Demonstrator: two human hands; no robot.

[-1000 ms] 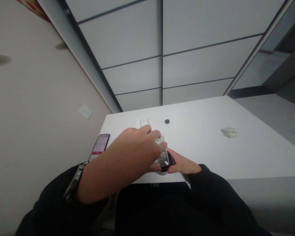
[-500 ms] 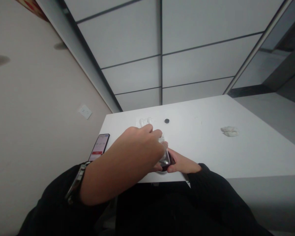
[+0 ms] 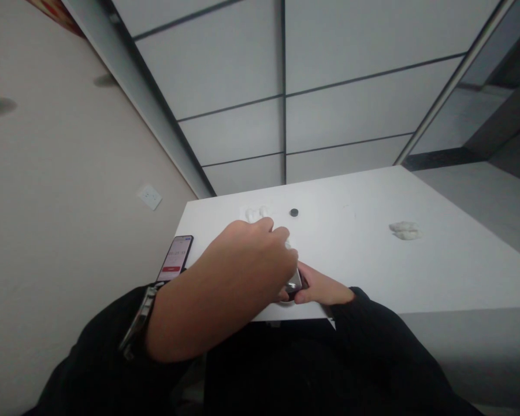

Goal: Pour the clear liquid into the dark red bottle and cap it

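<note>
My right hand (image 3: 315,287) wraps round a dark, glossy object (image 3: 293,283) near the table's front edge. Part of that object reflects light, and both hands cover so much of it that its kind does not show. Across it reaches my left hand (image 3: 266,251), fingers curled down over the object's top. A bit of crumpled white material, like tissue, (image 3: 288,245) pokes out by the left fingers. Something pale and round-edged lies under the object, only its lower rim showing.
On the white table (image 3: 351,254) are a small dark round cap (image 3: 294,212), crumpled white tissue pieces (image 3: 255,214) behind my left hand, and a used, folded wipe (image 3: 405,230) at right. A phone (image 3: 175,258) lies at the left edge, beside the wall.
My left hand has shifted slightly right over the glossy object, covering more of it and of the white material. The right hand keeps its hold.
</note>
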